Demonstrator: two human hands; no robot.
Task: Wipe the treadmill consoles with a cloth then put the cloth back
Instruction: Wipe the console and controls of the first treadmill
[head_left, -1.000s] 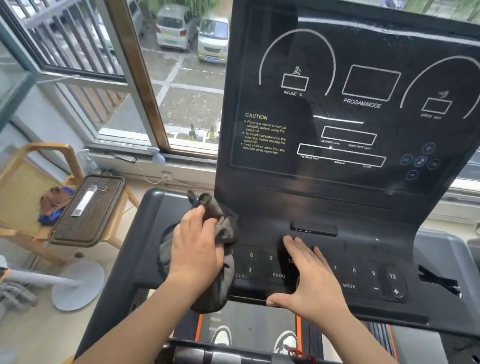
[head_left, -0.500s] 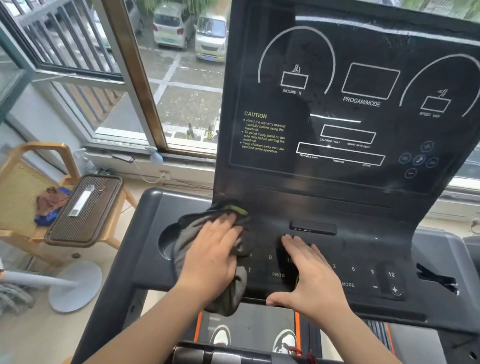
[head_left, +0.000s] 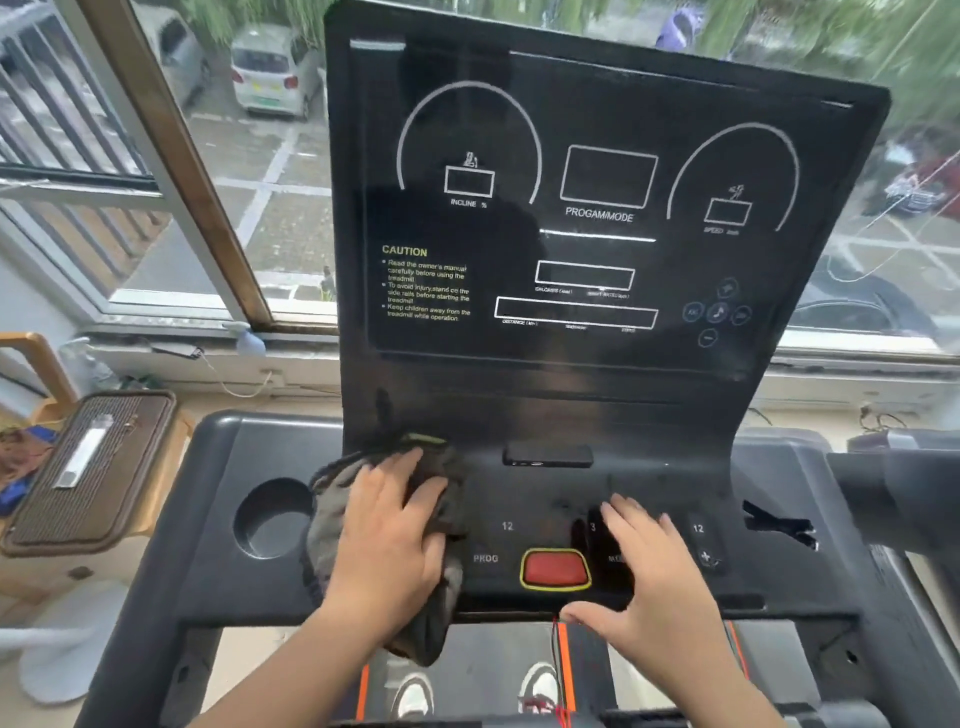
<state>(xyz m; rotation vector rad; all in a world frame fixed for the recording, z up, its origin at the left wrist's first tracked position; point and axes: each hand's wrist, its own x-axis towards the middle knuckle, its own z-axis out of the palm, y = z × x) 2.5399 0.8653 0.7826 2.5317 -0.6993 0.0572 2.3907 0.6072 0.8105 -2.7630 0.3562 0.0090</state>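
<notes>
Pressing flat: the left hand (head_left: 387, 535) lies on top of a crumpled dark grey fabric cloth (head_left: 332, 499), fingers spread and fairly straight, not pinching it. The cloth sits on the lower deck of the black plastic treadmill console (head_left: 597, 410), just left of the red oval stop button with a yellow rim (head_left: 555, 568). One end of the cloth hangs over the console's near edge, below and left of the button.

The right hand (head_left: 649, 566) rests palm down on the keypad just right of the button. Its fingers are splayed and it holds nothing.

Handling, as judged:
- The cloth looks soft, limp and light, and should mould over keys and ridges.
- It will likely bunch and drag rather than glide.
- Best hold is the thick gathered middle under the palm. The dangling end would just trail.

Around:
- A round cup recess (head_left: 272, 519) lies further left of the button, past the cloth.
- A small black rectangular slot (head_left: 548, 455) sits directly above the button.
- The tall glossy display panel (head_left: 597, 208) rises behind that.
- A brown ribbed tray on a wooden chair (head_left: 88, 467) stands far left of the button, off the machine.

In the way of a rightward sweep: the raised button itself, then the resting right hand.
</notes>
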